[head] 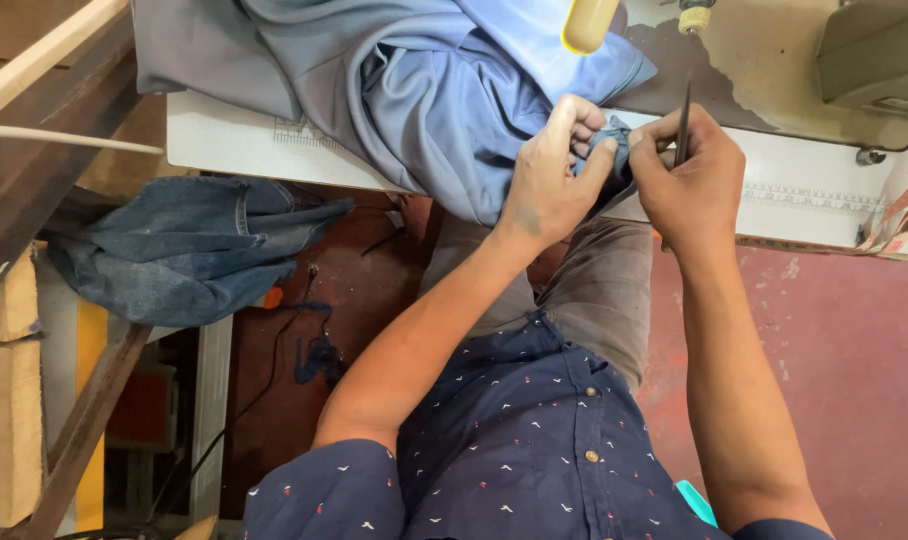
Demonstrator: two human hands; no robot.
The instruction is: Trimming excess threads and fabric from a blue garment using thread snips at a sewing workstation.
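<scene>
At the table edge (pixel 274 150), the left hand (pixel 549 175) pinches a fold of blue garment (pixel 444 100); the right hand (pixel 689 175) grips a thin dark tool (pixel 685 115), its long axis upright, tip pointing away toward the sewing machine (pixel 874 60).

Your 1 head view is evenly lit by soft, diffuse light, brightest across the top. The white table edge (pixel 274 150) reads bright but keeps its detail. No hard glare shows. Shadow deepens under the table, where the folded jeans (pixel 189 250) and the floor beside them go dim. Your left hand (pixel 554 170) and right hand (pixel 689 175) are sharp, with soft shadow between them. Straight edges bow slightly at the left border. The yellow object (pixel 587 22) at the top edge looks soft.
</scene>
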